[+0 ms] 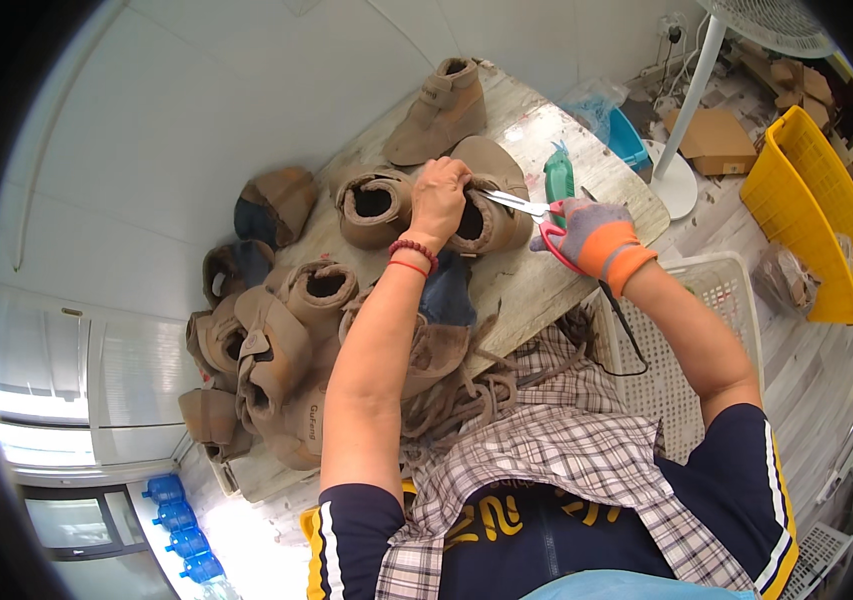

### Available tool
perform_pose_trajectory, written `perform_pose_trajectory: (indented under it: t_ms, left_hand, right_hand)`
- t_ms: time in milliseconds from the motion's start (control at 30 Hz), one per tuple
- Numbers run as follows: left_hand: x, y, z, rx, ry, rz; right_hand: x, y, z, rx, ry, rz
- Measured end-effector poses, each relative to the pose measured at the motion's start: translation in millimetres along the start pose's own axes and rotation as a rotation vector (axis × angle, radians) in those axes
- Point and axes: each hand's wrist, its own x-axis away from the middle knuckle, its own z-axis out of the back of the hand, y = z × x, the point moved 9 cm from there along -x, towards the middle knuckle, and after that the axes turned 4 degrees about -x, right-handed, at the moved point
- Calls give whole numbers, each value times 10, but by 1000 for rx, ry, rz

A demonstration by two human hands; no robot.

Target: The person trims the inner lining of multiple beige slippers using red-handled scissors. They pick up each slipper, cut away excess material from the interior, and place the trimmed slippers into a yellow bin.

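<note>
My bare left hand (441, 198), with red beads and a red cord at the wrist, pinches the collar edge of a brown fleece-lined ankle boot (498, 228) on the table. In a grey and orange glove, my right hand (594, 238) grips red-handled scissors (514, 202). Their blades point left and reach the boot's collar, close to my left fingertips; whether they touch cloth I cannot tell. Another brown boot (374, 228) stands just left of my left hand. Beyond my hands stands a single boot (443, 110). A green object (558, 178) lies behind the scissors.
Several brown boots (271, 350) crowd the left of the worn table (586, 165). A white perforated basket (736, 300) stands at the table's right. Farther right are a yellow crate (816, 215), a cardboard box (711, 145) and a standing fan (674, 180). A black cord (636, 350) hangs below my right hand.
</note>
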Motion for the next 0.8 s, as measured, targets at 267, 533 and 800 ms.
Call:
perform_pose_trajectory:
  t_ms: [267,533,800]
  left_hand:
    - [-12,-35,-126,58,-64,65]
    - [-87,-179,-272,122,-201,145]
    - [-101,-266,-323,237,-278,280]
  right_hand:
    - [11,2,36,0,46,19]
    - [139,60,166,43,429,245]
    - [63,-80,301,127,410,249]
